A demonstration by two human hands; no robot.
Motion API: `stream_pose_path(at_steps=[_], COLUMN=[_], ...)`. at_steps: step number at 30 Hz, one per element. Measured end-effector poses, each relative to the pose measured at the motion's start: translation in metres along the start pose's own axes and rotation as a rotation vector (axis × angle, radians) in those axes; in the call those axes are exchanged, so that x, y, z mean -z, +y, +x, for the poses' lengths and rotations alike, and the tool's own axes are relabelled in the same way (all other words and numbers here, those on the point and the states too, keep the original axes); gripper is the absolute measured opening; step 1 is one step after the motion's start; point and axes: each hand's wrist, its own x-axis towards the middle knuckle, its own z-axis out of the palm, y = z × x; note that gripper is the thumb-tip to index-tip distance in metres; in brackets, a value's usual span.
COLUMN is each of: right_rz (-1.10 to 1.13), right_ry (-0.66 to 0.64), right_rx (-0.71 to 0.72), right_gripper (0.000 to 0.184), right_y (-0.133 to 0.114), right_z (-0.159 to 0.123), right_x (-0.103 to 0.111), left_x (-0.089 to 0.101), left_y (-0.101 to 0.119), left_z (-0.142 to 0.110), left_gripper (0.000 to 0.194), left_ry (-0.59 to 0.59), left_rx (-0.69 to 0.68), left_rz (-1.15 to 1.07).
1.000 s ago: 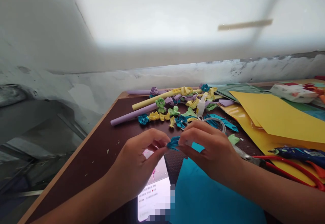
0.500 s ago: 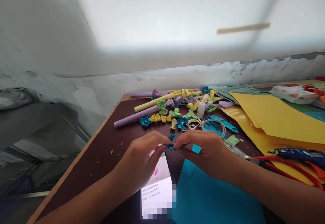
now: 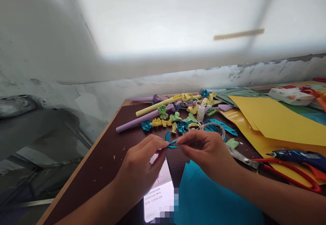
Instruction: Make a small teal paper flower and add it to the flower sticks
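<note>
A small folded blue paper piece (image 3: pixel 173 146) is pinched between both hands above the table. My left hand (image 3: pixel 144 165) is closed, thumb and index finger on the piece's left side, with one blue flap sticking up beside the fingertips. My right hand (image 3: pixel 207 150) is closed in a pinch on its right side. Beneath my left hand lies a lit phone (image 3: pixel 159 197), its screen partly covered by the hand. A blue paper sheet (image 3: pixel 214 197) lies under my right hand and forearm.
Red-handled scissors (image 3: pixel 290 174) and a dark blue glue gun (image 3: pixel 297 157) lie at right on yellow sheets (image 3: pixel 280 123). Behind my hands are a glue bottle (image 3: pixel 201 111), a white ring (image 3: pixel 221 128), paper flowers (image 3: pixel 161 111) and a purple paper tube (image 3: pixel 137 119). A wooden table edge (image 3: pixel 84 163) runs along the left.
The blue paper was bunched between the fingertips; now a flap stands up at the left and the folds spread apart. My fingers have shifted on it, and the camera view has moved slightly.
</note>
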Motion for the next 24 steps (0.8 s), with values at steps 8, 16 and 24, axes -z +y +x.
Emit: stream_pose_path(at_steps=[8,16,24], right_rz=[0.416,0.406,0.375], right_ry=[-0.043,-0.216,-0.215], right_rx=[-0.266,-0.334,-0.306], right_gripper=[0.033,0.044,0.041], right_y=[0.0060,0.0026,0.0035], right_z=[0.0072,0.0042,0.0034], right_x=[-0.0015,0.0010,-0.0002], left_x=[0.0035,0.0034,0.0030], left_y=[0.0004,0.0001,0.0013], left_z=[0.0021,0.0006,-0.0012], left_gripper=[0.026,0.031,0.032], left_ry=[-0.015,-0.056,-0.058], left_rx=[-0.091,-0.147,-0.229], left_rz=[0.048,0.092,0.222])
